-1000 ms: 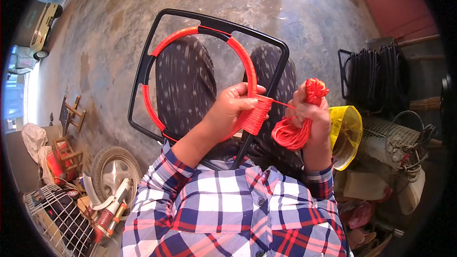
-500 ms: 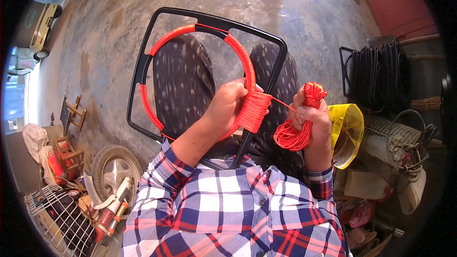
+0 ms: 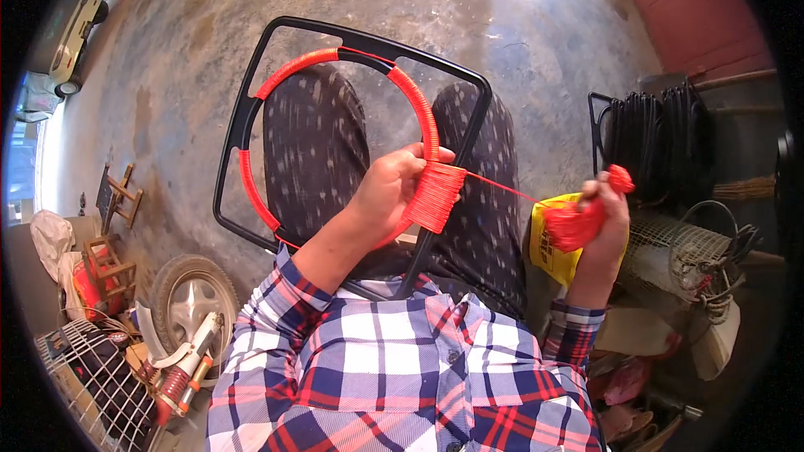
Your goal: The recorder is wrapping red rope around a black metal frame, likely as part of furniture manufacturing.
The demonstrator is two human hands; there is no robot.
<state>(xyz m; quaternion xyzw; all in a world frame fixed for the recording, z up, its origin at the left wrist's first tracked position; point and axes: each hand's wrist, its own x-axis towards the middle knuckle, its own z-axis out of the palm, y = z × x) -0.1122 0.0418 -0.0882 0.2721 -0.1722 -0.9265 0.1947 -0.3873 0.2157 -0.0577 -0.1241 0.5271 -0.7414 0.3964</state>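
Across my lap lies a black frame with rounded corners and a ring inside it. Red cord wrapping covers much of the ring, with bare black gaps at the top and left. My left hand is closed around the ring's right side, beside a wide band of cord turns that also spans the frame's side bar. From that band a taut strand runs right to a bundle of red cord. My right hand, somewhat blurred, is closed around this bundle, away from the frame.
On the right are stacked black frames, a yellow bag behind the cord and a mesh roll. Lower left hold a wheel, a wire basket and small wooden stools. A red wall stands far right.
My right hand has moved right with the cord bundle, stretching the strand longer. My left hand keeps its grip on the ring; the frame has shifted slightly left in view.
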